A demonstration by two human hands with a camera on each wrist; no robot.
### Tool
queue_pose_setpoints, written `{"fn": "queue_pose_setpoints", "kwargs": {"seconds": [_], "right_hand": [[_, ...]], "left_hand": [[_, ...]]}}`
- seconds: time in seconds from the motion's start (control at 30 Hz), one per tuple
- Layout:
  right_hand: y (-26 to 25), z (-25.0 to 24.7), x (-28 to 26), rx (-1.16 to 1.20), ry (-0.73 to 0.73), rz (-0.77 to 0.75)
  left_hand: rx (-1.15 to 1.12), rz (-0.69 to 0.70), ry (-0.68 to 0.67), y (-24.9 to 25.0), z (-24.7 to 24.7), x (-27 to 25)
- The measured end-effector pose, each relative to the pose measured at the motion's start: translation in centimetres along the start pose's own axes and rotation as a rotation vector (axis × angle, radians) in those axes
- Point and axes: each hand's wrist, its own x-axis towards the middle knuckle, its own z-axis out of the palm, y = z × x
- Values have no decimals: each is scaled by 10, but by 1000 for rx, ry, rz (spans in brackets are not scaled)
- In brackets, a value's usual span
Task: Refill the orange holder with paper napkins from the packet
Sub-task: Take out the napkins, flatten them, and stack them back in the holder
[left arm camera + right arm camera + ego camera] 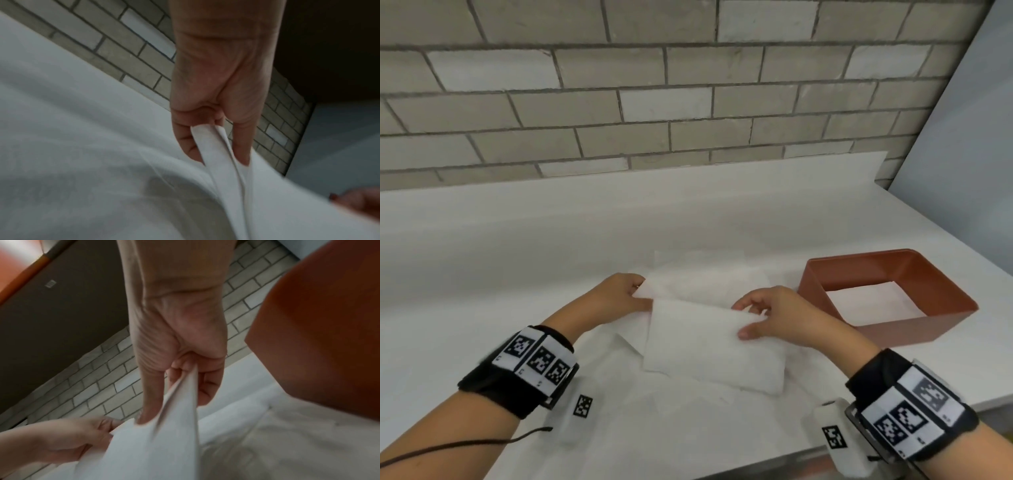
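A white paper napkin (709,339) hangs folded between both hands above the white counter. My left hand (626,294) pinches its left edge, seen close in the left wrist view (216,139) with the napkin (224,170) between thumb and fingers. My right hand (760,315) pinches the napkin's right upper corner; the right wrist view shows this hand (185,386) closed on the sheet (174,426). The orange holder (893,329), a square open frame, stands on the counter just right of my right hand, also large in the right wrist view (318,337). More white napkins (709,274) lie flat beneath the held one.
The white counter (517,246) runs along a grey brick wall (654,102). A pale panel (962,154) closes the right side. The counter's front edge (756,466) passes just under my wrists. Crumpled thin white wrapping (654,411) lies under the held napkin.
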Motion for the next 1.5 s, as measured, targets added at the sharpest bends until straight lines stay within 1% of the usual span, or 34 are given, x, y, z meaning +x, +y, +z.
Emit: {"fn": "queue_pose_setpoints", "kwargs": {"seconds": [0.07,0.1,0.13,0.2,0.27,0.37,0.43,0.5,0.6,0.67,0.73,0.8,0.9,1.0,1.1,1.2,1.3,1.5], "right_hand": [[10,3,-2,-47,-109,64],[13,5,-3,-53,-132,73],[16,7,-4,-55,-124,72],[20,9,-7,-20,-66,49],[22,5,-11,88,17,13],[18,-9,-20,201,153,-20],[11,-24,-29,362,225,-36],[7,-43,-38,432,297,-45],[11,-81,-50,335,380,-41],[21,-110,-58,279,432,-8],[37,-140,-64,218,475,37],[55,-165,-62,160,466,96],[86,-188,-48,48,377,180],[111,-190,-31,-104,246,161],[127,-185,-21,-228,132,121],[138,-183,-14,-289,72,119],[146,-183,-9,-341,51,136],[156,-175,1,-438,15,160]], "left_hand": [[22,-52,-79,-3,3,-3],[56,-70,-95,-4,4,-4],[99,-76,-79,-4,5,-6],[222,-56,28,-1,3,-8],[328,-29,158,6,-5,-10],[349,-18,331,19,-25,-17],[339,-10,422,28,-38,-21],[331,7,497,37,-47,-25],[302,59,615,48,-54,-29],[214,107,696,56,-53,-30],[107,151,740,66,-46,-28],[-33,176,728,79,-34,-22],[-232,205,650,97,-8,-10],[-383,240,549,115,21,0],[-446,266,486,129,45,13],[-497,282,419,141,63,21],[-519,284,368,149,76,25],[-538,279,345,159,91,27]]}}
